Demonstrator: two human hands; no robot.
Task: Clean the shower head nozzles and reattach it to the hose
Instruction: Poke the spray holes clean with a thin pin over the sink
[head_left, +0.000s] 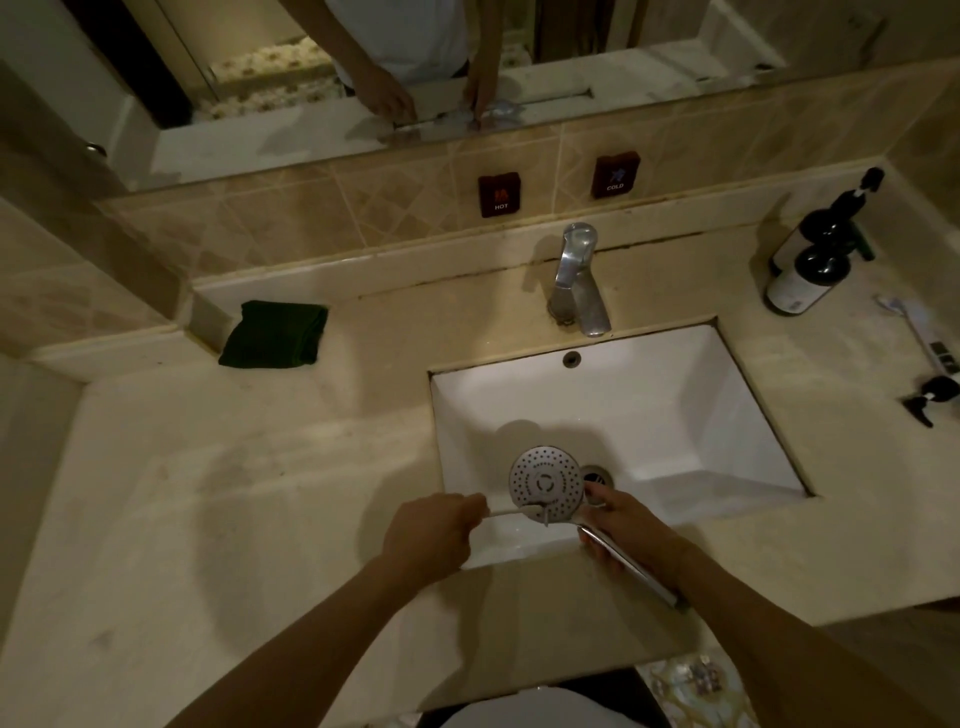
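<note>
Scrubbing is in progress over the sink (675, 364): the right hand (631, 519) is gripping the chrome handle of the shower head (545, 480), fingers curled around it, and is holding the nozzle face upward above the basin, close to the drain (595, 477). The left hand (431, 535) is closed around the handle of a small brush (511, 512), and the bristle end is meeting the lower edge of the nozzle face. Several risks are arising from this arrangement. The chrome handle is likely becoming slippery, and brushing pressure is acting against a one-handed grip, so the shower head could be twisting loose and striking the ceramic. The brush is working only at the rim, so the central nozzles are probably remaining clogged unless the strokes are extended across the whole face. Loosened scale is likely falling toward the open drain. No hose is appearing in view, so reattachment is not yet possible here; forgetting a washer or cross-threading at that stage would be causing leaks. Dim lighting is also making residue harder to judge.
</note>
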